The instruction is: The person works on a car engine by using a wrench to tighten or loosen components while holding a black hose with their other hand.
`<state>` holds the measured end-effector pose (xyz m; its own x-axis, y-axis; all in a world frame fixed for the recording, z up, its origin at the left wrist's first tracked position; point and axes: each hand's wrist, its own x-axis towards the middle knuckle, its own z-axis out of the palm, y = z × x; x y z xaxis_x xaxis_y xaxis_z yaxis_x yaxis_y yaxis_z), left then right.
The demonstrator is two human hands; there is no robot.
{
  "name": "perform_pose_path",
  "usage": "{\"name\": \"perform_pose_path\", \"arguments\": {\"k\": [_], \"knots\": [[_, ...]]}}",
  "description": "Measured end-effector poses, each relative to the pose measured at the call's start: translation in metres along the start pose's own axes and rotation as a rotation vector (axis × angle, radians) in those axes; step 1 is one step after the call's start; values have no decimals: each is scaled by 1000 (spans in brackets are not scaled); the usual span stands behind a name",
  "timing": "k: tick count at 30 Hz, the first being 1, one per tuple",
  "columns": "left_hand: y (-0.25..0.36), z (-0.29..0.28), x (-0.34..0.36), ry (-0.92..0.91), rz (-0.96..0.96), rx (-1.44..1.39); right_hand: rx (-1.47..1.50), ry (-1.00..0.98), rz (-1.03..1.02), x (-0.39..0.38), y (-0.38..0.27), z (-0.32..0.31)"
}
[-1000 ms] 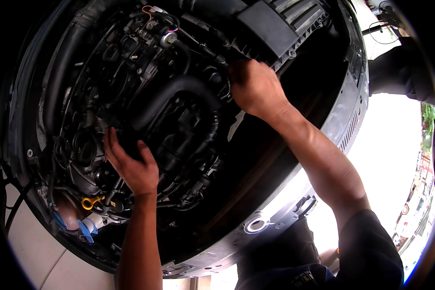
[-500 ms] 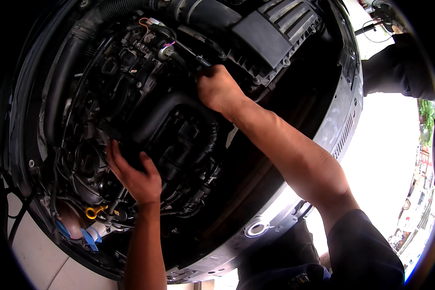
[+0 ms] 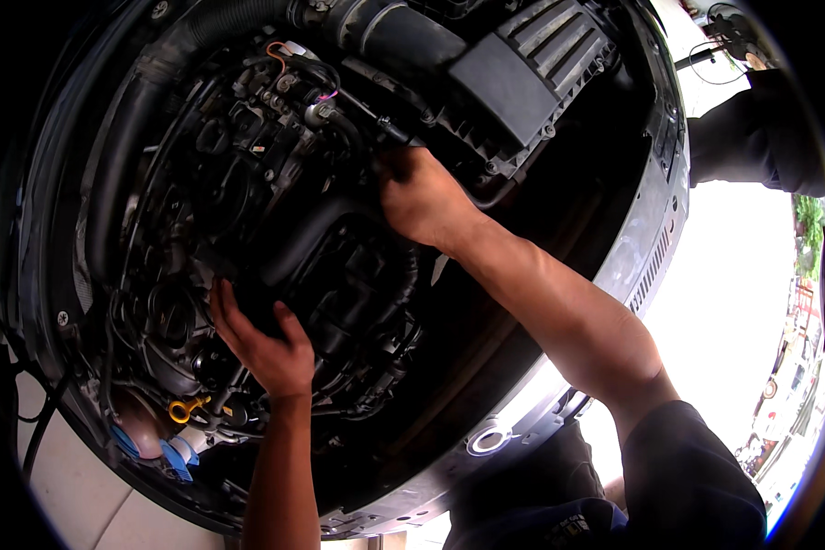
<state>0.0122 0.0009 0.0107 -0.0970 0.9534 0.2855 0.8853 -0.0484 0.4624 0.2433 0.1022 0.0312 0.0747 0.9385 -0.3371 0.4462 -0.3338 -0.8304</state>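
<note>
My left hand point(image 3: 266, 353) is in the engine bay, its fingers stretched forward and the thumb held apart. Its fingertips reach the dark parts by the lower end of a thick curved black pipe point(image 3: 307, 240); whether they press on it is hard to see. Farther off and to the right, my right hand point(image 3: 424, 195) is curled closed beside the pipe's upper end. What its fingers wrap is hidden in shadow. A thin metal rod with a black sleeve point(image 3: 394, 131) runs up to the knuckles of that hand; I cannot tell whether it is gripped.
A black ribbed airbox point(image 3: 513, 87) stands beyond my right hand. At the lower left are a yellow dipstick ring point(image 3: 181, 410) and a blue-capped reservoir point(image 3: 142, 426). The car's metal front panel point(image 3: 628, 247) curves beneath my right arm. Another person's dark sleeve point(image 3: 752, 128) shows at right.
The engine bay sits slightly lower and farther right in the picture. My right hand has shifted a little toward me. Both hands keep nearly the same pose.
</note>
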Motion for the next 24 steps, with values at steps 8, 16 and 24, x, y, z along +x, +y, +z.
{"name": "perform_pose_path", "arguments": {"k": [8,16,24], "knots": [[-5,-1,-1,12,7,5,-46,-164,23,14,3,-4],[-8,2,-1,11,34,9,98,-80,-46,37,3,-50],[-6,1,-2,14,26,13,-297,104,-295,-23,34,-29]]}}
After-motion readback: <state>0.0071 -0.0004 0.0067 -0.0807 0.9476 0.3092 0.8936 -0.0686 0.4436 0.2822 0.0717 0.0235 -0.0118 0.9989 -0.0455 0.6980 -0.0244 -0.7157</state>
